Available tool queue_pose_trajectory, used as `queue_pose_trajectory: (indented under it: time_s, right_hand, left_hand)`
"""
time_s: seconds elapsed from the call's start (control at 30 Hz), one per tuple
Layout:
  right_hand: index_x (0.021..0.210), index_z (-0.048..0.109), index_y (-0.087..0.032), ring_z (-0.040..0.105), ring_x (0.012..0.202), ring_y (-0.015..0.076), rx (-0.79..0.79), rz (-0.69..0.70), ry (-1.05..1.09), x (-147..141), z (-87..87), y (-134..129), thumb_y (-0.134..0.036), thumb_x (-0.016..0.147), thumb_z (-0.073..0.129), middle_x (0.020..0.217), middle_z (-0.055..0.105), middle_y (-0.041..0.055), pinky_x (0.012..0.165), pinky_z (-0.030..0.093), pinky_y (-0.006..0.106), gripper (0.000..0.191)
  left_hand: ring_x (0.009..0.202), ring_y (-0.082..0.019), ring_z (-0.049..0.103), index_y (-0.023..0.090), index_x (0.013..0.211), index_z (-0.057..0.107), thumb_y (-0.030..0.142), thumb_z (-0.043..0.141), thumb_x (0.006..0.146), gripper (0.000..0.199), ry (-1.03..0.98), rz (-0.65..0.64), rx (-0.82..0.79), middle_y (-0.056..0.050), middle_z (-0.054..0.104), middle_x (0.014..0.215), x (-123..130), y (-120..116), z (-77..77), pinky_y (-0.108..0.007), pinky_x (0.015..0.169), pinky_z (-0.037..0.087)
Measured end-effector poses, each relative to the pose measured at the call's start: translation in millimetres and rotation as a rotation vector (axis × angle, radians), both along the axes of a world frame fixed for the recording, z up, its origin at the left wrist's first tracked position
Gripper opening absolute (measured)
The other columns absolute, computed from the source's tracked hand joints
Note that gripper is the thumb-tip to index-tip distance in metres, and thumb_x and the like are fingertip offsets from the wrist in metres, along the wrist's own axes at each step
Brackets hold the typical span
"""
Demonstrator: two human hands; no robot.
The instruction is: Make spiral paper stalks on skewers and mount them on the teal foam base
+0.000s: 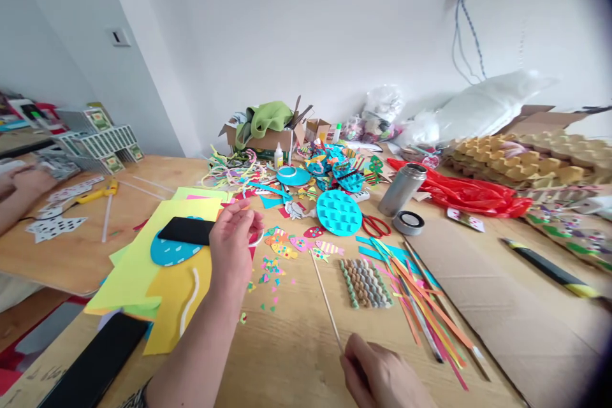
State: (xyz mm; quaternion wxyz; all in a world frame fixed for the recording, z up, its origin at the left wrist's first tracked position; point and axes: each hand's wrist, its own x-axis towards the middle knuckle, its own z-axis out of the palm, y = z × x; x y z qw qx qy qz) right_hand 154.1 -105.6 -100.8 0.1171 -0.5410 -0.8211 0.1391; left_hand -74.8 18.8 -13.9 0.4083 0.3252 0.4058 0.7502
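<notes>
On my feed, the right hand (377,373) grips a thin wooden stick (327,303) near its lower end, thumb and index closed round it, low in view toward 5 o'clock. The left hand (235,226), toward 9 o'clock, has its fingers loosely curled above the right end of a black phone (185,231); a white loop (257,240) shows by its fingertips, and I cannot tell whether they pinch it.

I read the paper fish (283,250) as cut and decorated with dots or stripes, and the braided yarn mat (366,283), at about 3 o'clock from the stick, as already formed. The stick itself looks bare, with nothing fixed to its visible length. The coloured strips (433,306) lie loose toward 4 o'clock, and the paper scraps (271,266) are scattered unattached below the fish, so I judge those pieces unused so far.

The stick slants just below the middle of my view, its far tip pointing to about 11 o'clock beside the fish; its long axis runs from 11 to 5 o'clock.
</notes>
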Motion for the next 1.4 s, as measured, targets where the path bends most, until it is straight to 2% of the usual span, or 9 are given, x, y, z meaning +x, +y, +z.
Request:
queue_pose_trajectory:
  time_s: [0.13,0.23,0.4,0.57,0.7,0.9,1.03,1.2,1.4]
  right_hand:
    - [0.068,0.047,-0.022,0.058,0.050,0.0132,0.076,-0.101,-0.006,6.6,14.1,8.3,-0.018,0.086,0.039,0.056,0.061,-0.0006,0.047,0.032,0.022,0.020]
    - [0.068,0.048,-0.021,0.060,0.049,0.0149,0.126,-0.286,-0.119,32.5,17.6,13.3,-0.020,0.087,0.038,0.054,0.061,0.0005,0.047,0.029,0.024,0.021]
    - [0.072,0.051,-0.021,0.065,0.059,0.0206,-0.059,-0.536,-0.362,80.6,19.3,23.6,-0.025,0.090,0.036,0.063,0.067,0.0055,0.048,0.026,0.026,0.024]
    - [0.079,0.054,-0.020,0.069,0.074,0.0268,-0.223,-0.607,-0.455,95.9,12.7,36.9,-0.027,0.091,0.032,0.076,0.071,0.0092,0.049,0.028,0.027,0.026]
    - [0.083,0.057,-0.018,0.069,0.079,0.0293,-0.257,-0.613,-0.485,96.6,7.0,41.8,-0.024,0.091,0.031,0.083,0.072,0.0130,0.054,0.034,0.030,0.028]
    - [0.076,0.054,-0.022,0.069,0.075,0.0294,-0.220,-0.672,-0.407,94.9,20.6,44.9,-0.038,0.092,0.030,0.075,0.071,0.0103,0.053,0.034,0.029,0.033]
    - [0.069,0.049,-0.023,0.067,0.064,0.0245,-0.035,-0.660,-0.307,88.4,18.2,46.7,-0.043,0.092,0.032,0.064,0.068,0.0055,0.049,0.032,0.026,0.035]
    - [0.064,0.046,-0.023,0.059,0.047,0.0176,0.315,-0.551,-0.130,85.8,-5.5,42.8,-0.046,0.092,0.032,0.051,0.058,0.0006,0.046,0.033,0.025,0.039]
    - [0.066,0.052,-0.023,0.057,0.044,0.0140,0.419,-0.459,-0.010,94.5,-10.8,37.1,-0.045,0.091,0.040,0.052,0.058,-0.0007,0.043,0.035,0.022,0.035]
  left_hand:
    - [0.057,-0.011,0.059,0.012,0.092,0.063,0.022,0.070,0.068,0.027,-0.043,-0.015,0.009,-0.001,0.066,0.064,0.7,-0.3,1.3,-0.022,0.056,0.047]
    - [0.058,-0.011,0.060,0.012,0.089,0.064,0.020,0.072,0.065,0.027,-0.058,-0.019,0.000,-0.001,0.066,0.064,1.9,0.2,1.0,-0.023,0.057,0.048]
    - [0.058,-0.011,0.060,0.013,0.089,0.064,0.020,0.073,0.063,0.028,-0.048,-0.063,-0.023,0.000,0.067,0.065,4.8,-0.5,-1.2,-0.023,0.058,0.048]
    - [0.058,-0.012,0.059,0.014,0.091,0.064,0.022,0.073,0.064,0.030,-0.014,-0.127,-0.035,0.000,0.066,0.063,8.2,-1.1,-3.2,-0.024,0.059,0.048]
    - [0.059,-0.012,0.059,0.015,0.095,0.063,0.026,0.073,0.065,0.033,0.007,-0.149,-0.060,0.000,0.066,0.065,8.8,-1.4,-4.4,-0.024,0.058,0.047]
    - [0.064,-0.013,0.060,0.013,0.089,0.064,0.035,0.075,0.062,0.036,0.108,-0.270,-0.192,-0.003,0.066,0.072,19.0,1.7,-11.0,-0.025,0.060,0.048]
    - [0.069,-0.013,0.061,0.014,0.089,0.063,0.033,0.070,0.068,0.030,0.314,-0.449,-0.384,-0.005,0.067,0.084,42.5,30.9,-28.5,-0.023,0.060,0.049]
    - [0.054,-0.010,0.056,0.010,0.087,0.061,0.024,0.061,0.081,0.015,0.465,-0.494,-0.591,-0.004,0.064,0.076,75.3,87.6,-61.4,-0.023,0.048,0.045]
    - [0.092,-0.019,0.060,0.014,0.112,0.056,0.032,0.054,0.089,0.029,0.601,-0.544,-0.757,-0.008,0.059,0.110,96.9,125.4,-92.7,-0.038,0.078,0.053]
